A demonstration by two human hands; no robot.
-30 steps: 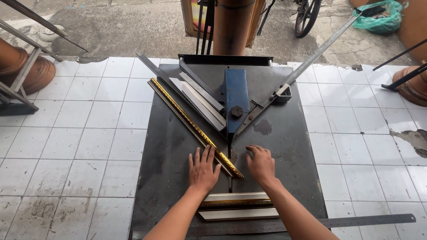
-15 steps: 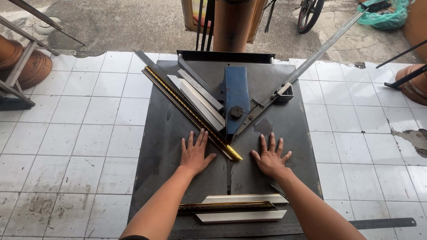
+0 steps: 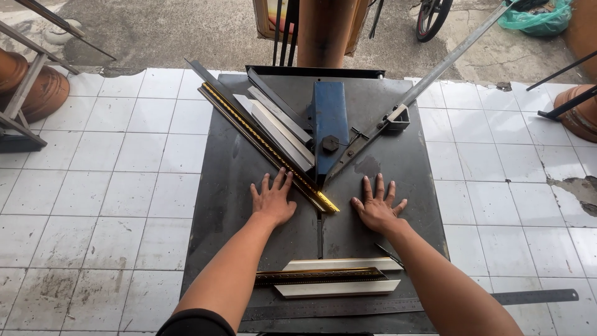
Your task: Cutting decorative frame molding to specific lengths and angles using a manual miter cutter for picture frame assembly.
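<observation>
Moulding: gold-patterned frame moulding [image 3: 267,146] lies diagonally against the blue mitre cutter [image 3: 329,127], seated but apparently uncut.
Left hand [image 3: 272,200]: flat, fingers spread, grip released, fingertips touching the moulding.
Right hand [image 3: 377,206]: flat, released on the dark surface [image 3: 410,168].
Cut pieces [image 3: 329,277]: stacked near the front edge.

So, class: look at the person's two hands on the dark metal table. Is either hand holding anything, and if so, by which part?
Nothing is held. The left hand and right hand both lie flat, fingers spread, on the metal table, either side of the gold-edged moulding strip.
</observation>
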